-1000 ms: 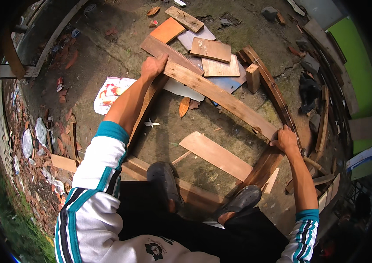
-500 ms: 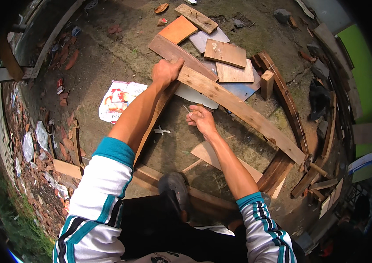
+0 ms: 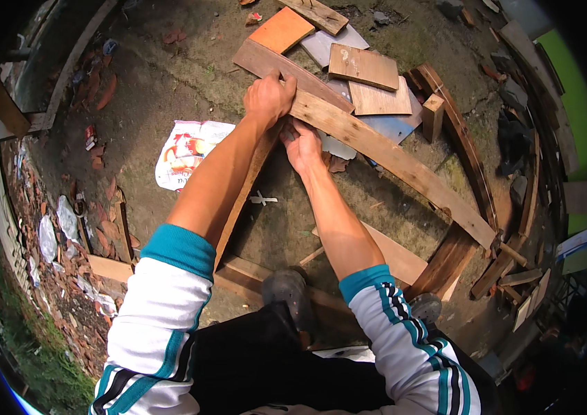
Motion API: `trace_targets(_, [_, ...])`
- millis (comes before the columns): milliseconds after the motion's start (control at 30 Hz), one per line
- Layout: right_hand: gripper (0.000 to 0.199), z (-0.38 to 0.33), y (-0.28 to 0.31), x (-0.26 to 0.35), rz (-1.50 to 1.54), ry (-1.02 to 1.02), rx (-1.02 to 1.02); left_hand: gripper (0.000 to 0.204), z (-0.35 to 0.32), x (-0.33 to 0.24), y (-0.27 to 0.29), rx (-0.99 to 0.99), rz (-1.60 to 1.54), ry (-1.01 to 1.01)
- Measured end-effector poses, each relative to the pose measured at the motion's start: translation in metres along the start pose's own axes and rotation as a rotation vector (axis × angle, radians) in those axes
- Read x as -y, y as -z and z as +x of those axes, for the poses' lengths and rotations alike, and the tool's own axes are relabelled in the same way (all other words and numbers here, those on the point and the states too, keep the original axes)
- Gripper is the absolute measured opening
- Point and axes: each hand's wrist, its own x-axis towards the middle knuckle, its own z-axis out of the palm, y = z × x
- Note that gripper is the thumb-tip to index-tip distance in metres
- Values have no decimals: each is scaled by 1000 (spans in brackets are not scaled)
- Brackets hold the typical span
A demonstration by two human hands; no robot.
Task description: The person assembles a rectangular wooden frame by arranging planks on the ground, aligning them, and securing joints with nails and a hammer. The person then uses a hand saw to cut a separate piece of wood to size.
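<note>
The long plank (image 3: 392,159) slants between a left board (image 3: 244,200) and a right board (image 3: 445,261). The left hand (image 3: 268,99) has its fingers curled tightly over the plank's near-left end; the right hand (image 3: 302,145) tucks beneath, fingers bent, though I can't tell what they hold. A white-and-red bag (image 3: 186,155) lies left.
</note>
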Motion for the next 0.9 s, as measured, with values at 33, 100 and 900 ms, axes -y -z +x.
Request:
trace_targets(33, [15, 0, 0, 0, -12, 3, 11, 55, 0, 0, 0, -2, -4, 4])
trace_targets(100, [16, 0, -1, 2, -41, 58, 36, 57, 2, 0, 0, 5, 10, -4])
trace_targets(900, [31, 7, 0, -1, -49, 163, 13, 54, -1, -2, 0, -8, 6, 10])
